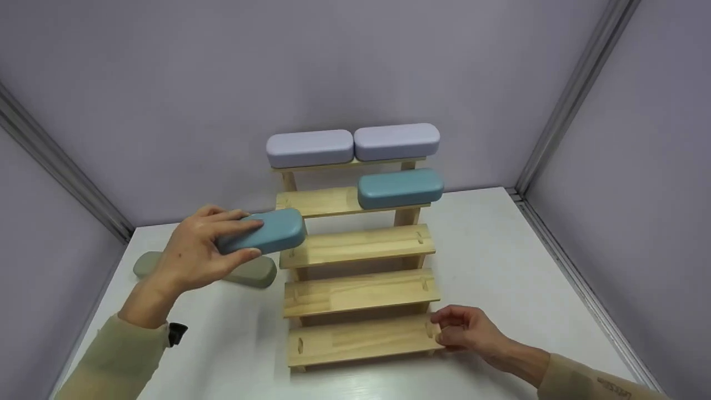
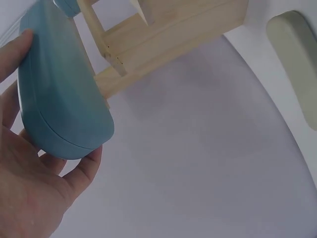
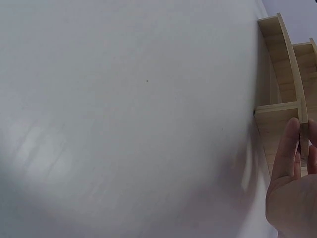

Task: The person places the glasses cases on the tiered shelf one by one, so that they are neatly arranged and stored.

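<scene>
My left hand [image 1: 197,250] grips a blue glasses case [image 1: 275,230] by its left part, thumb below and fingers over the top. The case is held in the air at the left end of a stepped wooden rack [image 1: 361,244]. The left wrist view shows the seam along the side of this blue case [image 2: 62,94]. My right hand [image 1: 472,336] pinches the right end of the rack's lowest shelf [image 1: 364,339], thumb on one face and fingers on the other. On the second shelf from the top, a matching blue case [image 1: 400,189] lies at the right.
Two lilac cases [image 1: 311,149] lie end to end on the top shelf. A grey-green case [image 1: 253,273] rests on the white table [image 1: 222,339] left of the rack, partly hidden by my left forearm and hand. Pale walls with metal corner rails [image 1: 577,89] surround the table.
</scene>
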`<state>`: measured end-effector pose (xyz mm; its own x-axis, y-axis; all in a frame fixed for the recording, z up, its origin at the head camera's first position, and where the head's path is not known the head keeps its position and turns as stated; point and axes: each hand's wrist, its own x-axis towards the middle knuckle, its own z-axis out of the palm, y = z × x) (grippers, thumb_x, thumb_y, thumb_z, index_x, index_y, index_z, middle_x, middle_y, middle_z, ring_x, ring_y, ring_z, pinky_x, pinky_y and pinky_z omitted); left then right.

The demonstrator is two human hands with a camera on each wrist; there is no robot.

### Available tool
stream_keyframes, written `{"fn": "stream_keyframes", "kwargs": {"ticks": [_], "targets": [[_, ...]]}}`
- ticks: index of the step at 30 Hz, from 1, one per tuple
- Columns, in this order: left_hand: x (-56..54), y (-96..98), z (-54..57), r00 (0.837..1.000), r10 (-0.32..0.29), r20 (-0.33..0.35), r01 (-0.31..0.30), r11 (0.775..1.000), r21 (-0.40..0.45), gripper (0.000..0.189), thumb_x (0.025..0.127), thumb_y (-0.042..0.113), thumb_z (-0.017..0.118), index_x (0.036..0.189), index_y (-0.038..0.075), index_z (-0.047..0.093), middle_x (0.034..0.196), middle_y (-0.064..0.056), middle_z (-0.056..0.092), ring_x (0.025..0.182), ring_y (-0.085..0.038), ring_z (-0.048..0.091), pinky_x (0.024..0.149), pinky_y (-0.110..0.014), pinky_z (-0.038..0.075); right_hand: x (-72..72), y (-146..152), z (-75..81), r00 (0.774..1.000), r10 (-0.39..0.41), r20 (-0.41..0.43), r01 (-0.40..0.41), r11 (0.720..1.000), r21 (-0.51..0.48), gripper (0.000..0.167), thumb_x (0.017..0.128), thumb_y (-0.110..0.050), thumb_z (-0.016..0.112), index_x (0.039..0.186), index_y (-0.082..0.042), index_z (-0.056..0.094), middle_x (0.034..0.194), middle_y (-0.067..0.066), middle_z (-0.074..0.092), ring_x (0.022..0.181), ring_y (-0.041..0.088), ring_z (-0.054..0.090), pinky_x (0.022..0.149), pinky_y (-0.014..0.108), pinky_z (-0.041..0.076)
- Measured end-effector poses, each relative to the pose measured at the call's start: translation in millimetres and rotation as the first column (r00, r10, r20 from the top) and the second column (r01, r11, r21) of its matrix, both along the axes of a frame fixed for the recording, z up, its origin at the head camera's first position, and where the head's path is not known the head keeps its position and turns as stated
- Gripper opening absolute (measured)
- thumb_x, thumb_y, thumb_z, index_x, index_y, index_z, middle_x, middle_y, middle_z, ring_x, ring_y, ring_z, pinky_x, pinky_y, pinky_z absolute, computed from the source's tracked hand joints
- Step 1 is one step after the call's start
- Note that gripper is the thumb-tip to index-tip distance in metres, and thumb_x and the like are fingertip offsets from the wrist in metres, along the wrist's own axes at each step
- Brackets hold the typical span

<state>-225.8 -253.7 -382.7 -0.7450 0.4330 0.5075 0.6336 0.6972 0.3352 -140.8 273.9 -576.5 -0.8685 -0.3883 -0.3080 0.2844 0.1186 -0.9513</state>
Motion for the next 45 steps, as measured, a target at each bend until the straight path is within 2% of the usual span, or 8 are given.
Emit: {"fn": "stream_keyframes", "kwargs": {"ticks": [7,15,21,25,30,39,45], "targets": [[-17.2,18.2,8.7,0.999,0.023,0.045,-0.021,0.999,-0.041,0.048,0.087,0.029,0.098,0.133,0.023,0.085,0.141,-0.016,0.080,0.121,-0.041,0.071,0.091,-0.060,0.063,-0.5,-1.0,-0.3,1.000,-0.009,-0.002,0.009,1.000,0.003,0.049,0.100,-0.007,0.079,0.141,0.012,0.062,0.108,-0.005,0.076,0.093,0.006,0.076,0.083,0.029,0.069],[-40.4,43.4,19.0,0.997,0.006,0.071,0.001,0.995,-0.103,0.048,0.091,0.031,0.094,0.138,0.023,0.083,0.146,-0.019,0.077,0.122,-0.043,0.069,0.093,-0.062,0.061,0.3,-0.2,1.1,1.000,-0.003,-0.006,0.003,1.000,0.002,0.048,0.100,-0.006,0.078,0.141,0.012,0.062,0.106,-0.006,0.077,0.093,0.006,0.076,0.083,0.029,0.068],[-57.9,61.9,18.2,0.996,-0.003,0.087,0.015,0.992,-0.128,0.049,0.094,0.033,0.092,0.141,0.023,0.081,0.147,-0.016,0.077,0.120,-0.043,0.068,0.094,-0.062,0.060,0.4,0.0,0.6,1.000,-0.012,-0.001,0.012,1.000,0.005,0.046,0.099,-0.006,0.078,0.139,0.010,0.064,0.107,-0.006,0.076,0.093,0.006,0.074,0.083,0.029,0.068],[-67.0,72.9,14.2,0.996,-0.012,0.092,0.024,0.991,-0.131,0.049,0.095,0.035,0.091,0.142,0.023,0.080,0.147,-0.015,0.077,0.127,-0.044,0.067,0.101,-0.063,0.060,0.4,-0.2,-1.0,1.000,-0.016,-0.001,0.016,1.000,0.008,0.047,0.099,-0.006,0.079,0.140,0.011,0.064,0.107,-0.007,0.075,0.092,0.004,0.073,0.082,0.028,0.068],[-73.9,80.4,8.4,0.996,-0.006,0.092,0.018,0.991,-0.130,0.050,0.096,0.036,0.091,0.143,0.023,0.080,0.152,-0.017,0.074,0.137,-0.046,0.065,0.108,-0.066,0.059,0.3,-0.8,-2.4,1.000,-0.018,0.002,0.018,1.000,0.015,0.048,0.098,-0.007,0.079,0.141,0.010,0.065,0.108,-0.006,0.075,0.091,0.004,0.071,0.082,0.028,0.069],[-79.7,85.7,5.8,0.996,-0.013,0.087,0.022,0.994,-0.104,0.051,0.095,0.036,0.091,0.143,0.023,0.079,0.153,-0.015,0.074,0.135,-0.045,0.066,0.108,-0.065,0.059,1.0,-1.2,-0.9,1.000,-0.025,0.008,0.025,1.000,0.013,0.048,0.098,-0.006,0.079,0.140,0.011,0.064,0.107,-0.006,0.075,0.092,0.005,0.072,0.082,0.027,0.068],[-78.8,89.2,4.3,0.998,-0.028,0.064,0.034,0.995,-0.093,0.049,0.095,0.033,0.091,0.141,0.020,0.080,0.150,-0.017,0.075,0.135,-0.045,0.067,0.111,-0.064,0.058,1.4,-2.3,-1.8,1.000,-0.022,0.007,0.021,1.000,0.009,0.047,0.098,-0.006,0.079,0.140,0.011,0.064,0.107,-0.006,0.075,0.092,0.005,0.071,0.082,0.027,0.068]]}}
